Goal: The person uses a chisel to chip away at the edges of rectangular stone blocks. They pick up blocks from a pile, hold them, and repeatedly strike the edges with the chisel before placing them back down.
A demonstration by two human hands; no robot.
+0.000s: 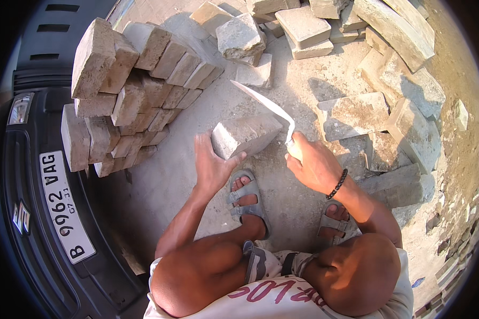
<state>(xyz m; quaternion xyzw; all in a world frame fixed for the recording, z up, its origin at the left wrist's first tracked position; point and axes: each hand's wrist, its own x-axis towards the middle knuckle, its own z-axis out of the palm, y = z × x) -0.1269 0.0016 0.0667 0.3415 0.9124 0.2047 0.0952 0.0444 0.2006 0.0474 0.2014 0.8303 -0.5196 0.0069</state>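
My left hand (pixel 212 165) grips the near end of a grey paving block (pixel 247 134), thumb on the near side and fingers round the left. The block is tilted in front of my feet; whether it touches the ground I cannot tell. My right hand (pixel 312 162) is closed round the handle of a trowel (pixel 266 101). Its narrow pale blade points up and to the left, above and beyond the block, apart from it. Most of the handle is hidden in my fist.
At left, a stack of blocks (pixel 143 95) stands beside a dark vehicle's bumper (pixel 32 159). Loose blocks (pixel 356 114) lie scattered to the right, with more blocks (pixel 303 26) at the far side. My sandalled feet (pixel 249 196) are on the dusty ground close below my hands.
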